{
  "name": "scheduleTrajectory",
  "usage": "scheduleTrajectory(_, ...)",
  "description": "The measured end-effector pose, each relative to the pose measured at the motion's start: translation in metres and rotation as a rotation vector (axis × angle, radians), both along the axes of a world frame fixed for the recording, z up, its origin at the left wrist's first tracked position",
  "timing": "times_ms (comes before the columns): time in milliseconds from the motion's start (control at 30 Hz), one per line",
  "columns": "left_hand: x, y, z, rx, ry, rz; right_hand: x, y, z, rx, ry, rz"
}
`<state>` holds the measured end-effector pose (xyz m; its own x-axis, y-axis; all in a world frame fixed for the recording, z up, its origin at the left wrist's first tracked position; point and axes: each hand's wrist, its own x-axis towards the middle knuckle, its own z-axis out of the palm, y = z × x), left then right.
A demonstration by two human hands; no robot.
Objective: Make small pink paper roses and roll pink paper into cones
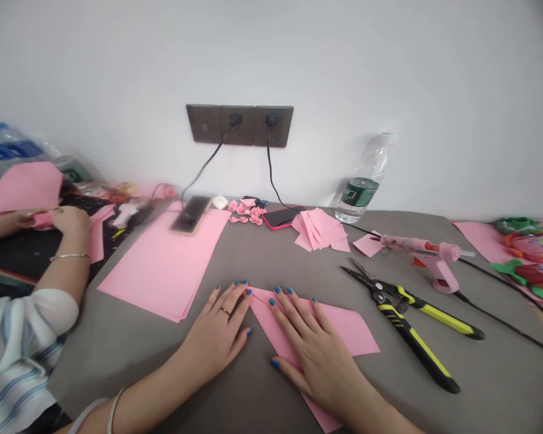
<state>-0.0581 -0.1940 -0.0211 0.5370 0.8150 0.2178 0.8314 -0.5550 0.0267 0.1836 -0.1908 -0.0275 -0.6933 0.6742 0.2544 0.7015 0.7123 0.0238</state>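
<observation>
A folded sheet of pink paper (353, 331) lies on the grey table before me. My right hand (314, 346) rests flat on it, fingers stretched out and apart. At the sheet's upper left corner, the fingertips of my left hand (228, 325) touch the paper's tip, with the hand laid flat on the table and the thumb apart. Neither hand grips anything. Part of the sheet is hidden under my right hand and forearm. To the left lies a stack of larger pink sheets (167, 265). Yellow-and-black pliers (402, 319) lie with their handles spread, right of my right hand.
A phone (192, 214) lies on the stack. Behind are small pink paper flowers (248, 211), cut pink squares (319, 229) and a leaning water bottle (364, 181). A pink glue gun (434, 259) trails a cable rightward. A co-worker's hands (67, 220) hold pink paper at left.
</observation>
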Motion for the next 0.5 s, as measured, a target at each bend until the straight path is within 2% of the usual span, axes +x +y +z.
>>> scheduleTrajectory(267, -0.003, -0.005, -0.006, 0.045, -0.005, 0.112, -0.001, 0.0, 0.0, -0.005, 0.008, -0.002)
scheduleTrajectory(500, -0.008, -0.004, 0.004, -0.008, -0.026, 0.06, -0.001, 0.001, 0.002, -0.005, -0.007, -0.002)
